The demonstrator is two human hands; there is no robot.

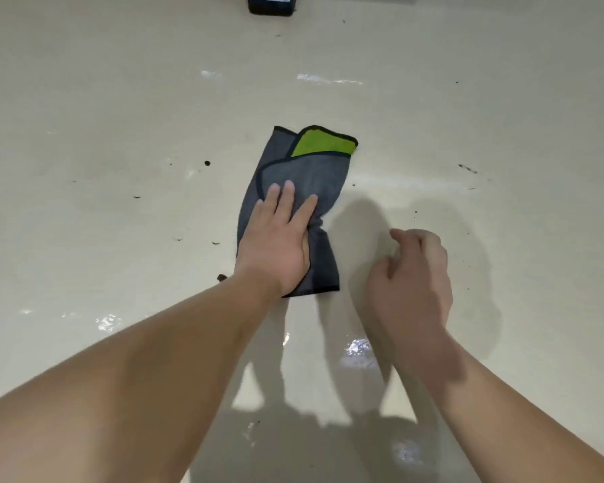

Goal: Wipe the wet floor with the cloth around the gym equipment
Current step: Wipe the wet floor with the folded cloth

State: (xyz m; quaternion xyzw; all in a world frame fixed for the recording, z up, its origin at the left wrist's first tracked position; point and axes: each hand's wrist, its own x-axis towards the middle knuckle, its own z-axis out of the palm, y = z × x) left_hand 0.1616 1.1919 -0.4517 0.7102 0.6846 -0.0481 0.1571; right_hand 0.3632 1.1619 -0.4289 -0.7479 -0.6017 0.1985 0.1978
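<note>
A grey cloth (307, 176) with a black hem and a green underside folded up at its far corner lies on the cream floor (119, 134). My left hand (276, 238) presses flat on the cloth's near half with straight fingers. My right hand (412, 277) hovers to the right of the cloth, apart from it, its fingers loosely curled and holding nothing. Wet shiny patches (358, 346) glint on the floor near my forearms and also beyond the cloth.
A black block with a white top (272, 4) stands at the far edge of the view. Small dark specks of dirt (207, 163) are scattered over the floor left and right of the cloth.
</note>
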